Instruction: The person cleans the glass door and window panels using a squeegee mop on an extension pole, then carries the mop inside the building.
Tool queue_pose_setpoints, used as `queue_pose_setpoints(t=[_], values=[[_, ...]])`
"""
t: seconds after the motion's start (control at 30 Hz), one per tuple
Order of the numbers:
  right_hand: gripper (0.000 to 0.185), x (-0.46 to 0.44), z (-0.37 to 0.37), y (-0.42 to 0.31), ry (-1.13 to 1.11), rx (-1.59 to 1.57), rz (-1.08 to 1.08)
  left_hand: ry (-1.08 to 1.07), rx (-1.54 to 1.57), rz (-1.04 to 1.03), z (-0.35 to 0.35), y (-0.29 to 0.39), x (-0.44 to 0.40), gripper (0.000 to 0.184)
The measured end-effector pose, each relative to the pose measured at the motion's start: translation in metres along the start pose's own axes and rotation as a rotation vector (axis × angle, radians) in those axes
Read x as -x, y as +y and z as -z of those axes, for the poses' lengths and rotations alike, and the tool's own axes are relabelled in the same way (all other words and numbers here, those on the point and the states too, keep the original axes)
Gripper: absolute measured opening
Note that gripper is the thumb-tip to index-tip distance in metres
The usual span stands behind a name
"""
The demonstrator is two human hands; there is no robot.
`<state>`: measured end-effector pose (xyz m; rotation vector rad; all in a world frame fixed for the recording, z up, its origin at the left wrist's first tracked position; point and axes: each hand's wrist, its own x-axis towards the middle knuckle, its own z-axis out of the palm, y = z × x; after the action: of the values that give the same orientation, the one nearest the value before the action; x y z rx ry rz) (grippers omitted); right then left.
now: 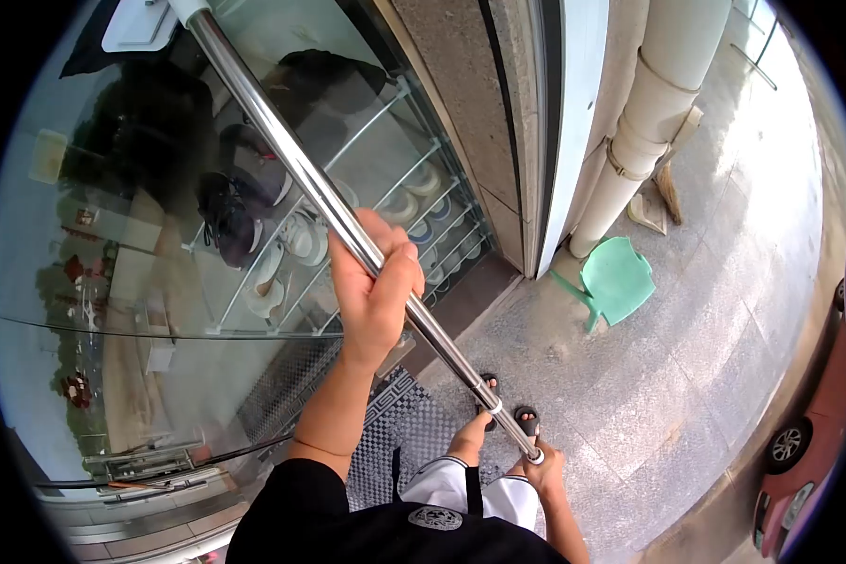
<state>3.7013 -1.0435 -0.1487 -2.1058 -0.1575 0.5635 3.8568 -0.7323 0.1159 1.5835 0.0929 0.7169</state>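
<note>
A flat mop with a long shiny metal pole (271,124) slants across the view from upper left to lower centre. Its white head (139,25), with dark cloth around it, is up by the glass pane (127,310) and partly cut off by the frame's edge. My left hand (378,280) is closed around the middle of the pole. Lower down, my right hand (543,467) grips the pole near its bottom end.
Behind the glass stands a white wire rack (296,291) with several pairs of shoes. A green plastic chair (618,280) is on the paving beside a beige drainpipe (630,150). A checkered mat (399,442) lies near my feet; a red car (813,432) is at far right.
</note>
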Motion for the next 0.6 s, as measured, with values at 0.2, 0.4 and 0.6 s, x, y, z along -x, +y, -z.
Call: queue_pose_setpoints(t=[0.2, 0.4, 0.6], values=[[0.016, 0.123, 0.018, 0.141, -0.094, 0.401, -0.317, -0.055, 0.115, 0.474, -0.032, -0.16, 0.142, 0.024], [0.021, 0.198, -0.016, 0.284, -0.131, 0.379, -0.489, 0.021, 0.119, 0.781, -0.037, -0.328, 0.247, 0.022], [0.013, 0.174, -0.071, 0.329, -0.059, 0.565, -0.311, -0.053, -0.222, 1.03, -0.021, -0.545, 0.305, 0.023]])
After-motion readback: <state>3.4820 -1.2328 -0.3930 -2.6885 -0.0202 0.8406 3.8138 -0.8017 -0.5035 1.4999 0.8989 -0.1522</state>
